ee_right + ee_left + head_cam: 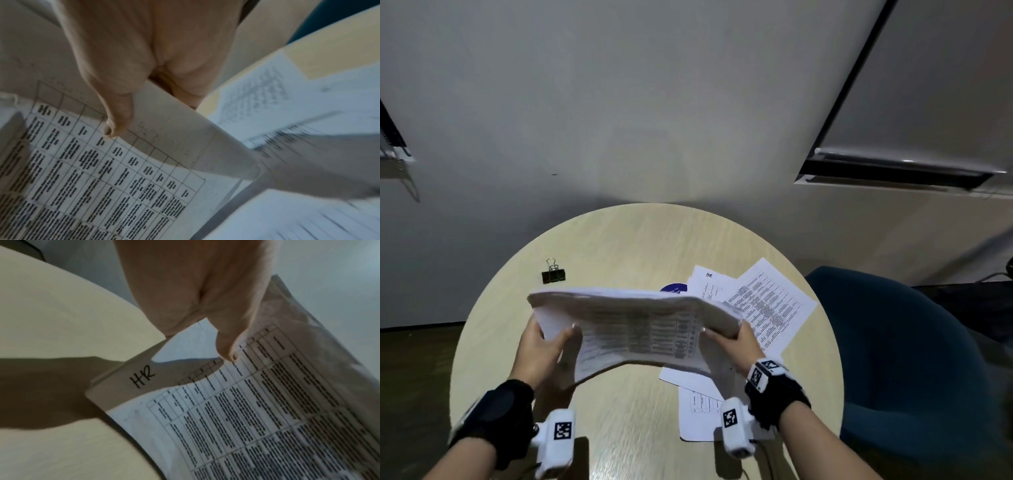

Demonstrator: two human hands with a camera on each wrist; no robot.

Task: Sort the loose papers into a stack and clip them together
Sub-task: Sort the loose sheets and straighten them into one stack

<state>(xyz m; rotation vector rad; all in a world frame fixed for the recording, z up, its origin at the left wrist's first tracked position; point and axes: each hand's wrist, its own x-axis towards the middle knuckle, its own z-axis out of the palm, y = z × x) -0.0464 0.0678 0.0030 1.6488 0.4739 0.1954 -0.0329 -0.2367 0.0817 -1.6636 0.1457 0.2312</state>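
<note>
I hold a thick stack of printed papers (640, 329) above the round table, its top sheet a table of text marked "HR" (144, 378). My left hand (544, 346) grips the stack's left end, thumb on top (228, 350). My right hand (736, 342) grips the right end, thumb pressed on the top sheet (117, 120). The stack (102, 178) sags in the middle and its far edge is fanned. A black binder clip (553, 273) lies on the table at the far left, apart from both hands. Loose sheets (767, 305) lie on the table to the right.
The round light-wood table (619, 240) stands against a pale wall. More loose sheets (698, 411) lie near my right wrist. A blue round object (674, 287) peeks out behind the stack. A dark blue chair (900, 342) stands to the right.
</note>
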